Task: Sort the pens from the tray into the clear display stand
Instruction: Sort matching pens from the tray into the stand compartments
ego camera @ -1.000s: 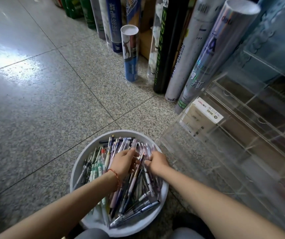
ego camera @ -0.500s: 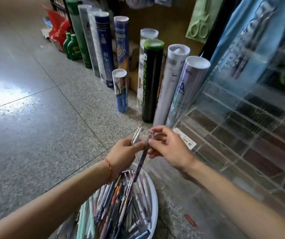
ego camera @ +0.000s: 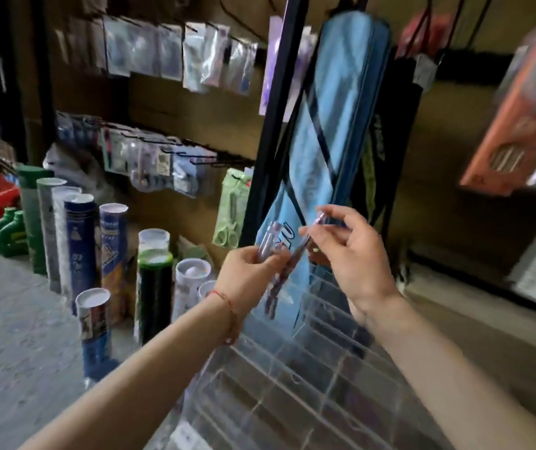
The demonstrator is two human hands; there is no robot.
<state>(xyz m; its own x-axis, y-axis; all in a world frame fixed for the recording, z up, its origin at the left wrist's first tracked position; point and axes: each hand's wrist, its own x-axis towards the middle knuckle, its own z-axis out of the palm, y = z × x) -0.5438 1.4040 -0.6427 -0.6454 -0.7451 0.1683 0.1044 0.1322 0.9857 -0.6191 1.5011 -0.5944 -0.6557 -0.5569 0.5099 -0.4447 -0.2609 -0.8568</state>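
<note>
Gripping pens (ego camera: 281, 277), left hand (ego camera: 247, 274), right hand (ego camera: 354, 254) apparently pinching a pen (ego camera: 320, 219)

- Hands: two, left hand (ego camera: 247, 271) and right hand (ego camera: 354, 258).
- pens (ego camera: 279, 280): small bunch gripped between both hands, at least two; too blurred for an exact count.
- clear display stand (ego camera: 276, 384): one.
- upright tubes (ego camera: 154, 297) on the floor: about ten.
- green bottles (ego camera: 10, 235): two.
- blue bag (ego camera: 331, 125): one.
- scissors pack (ego camera: 231, 209): one.
- red wrist string (ego camera: 231, 310): one.
</note>
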